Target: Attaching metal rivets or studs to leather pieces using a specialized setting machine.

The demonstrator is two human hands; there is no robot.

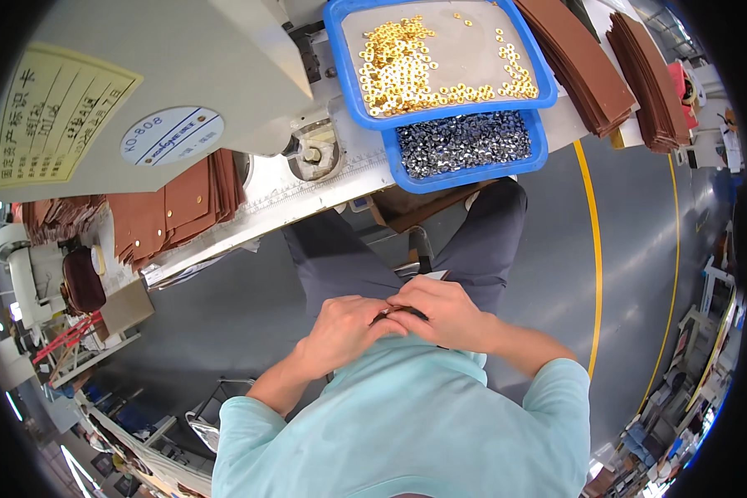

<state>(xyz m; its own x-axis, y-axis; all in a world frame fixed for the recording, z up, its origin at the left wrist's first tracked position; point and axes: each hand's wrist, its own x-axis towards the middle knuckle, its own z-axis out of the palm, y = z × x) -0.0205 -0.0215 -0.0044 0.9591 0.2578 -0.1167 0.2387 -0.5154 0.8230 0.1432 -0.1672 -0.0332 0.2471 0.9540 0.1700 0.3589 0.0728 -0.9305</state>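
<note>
My left hand (344, 329) and my right hand (441, 310) meet in front of my waist, over the lower edge of my light teal shirt (415, 407). The fingers of both are closed round a narrow dark strap (412, 312), with a small shiny spot between the hands. Most of the strap is hidden by my fingers, so I cannot tell whether it is a belt. Both hands are well away from the workbench.
Ahead, a blue tray of gold eyelets (394, 70) overlaps a blue tray of silver metal pieces (465, 145). Brown panels (174, 207) lie left beside a grey machine (224, 66); stacks of brown strips (581, 66) sit right. Yellow lines (593, 249) mark the grey floor.
</note>
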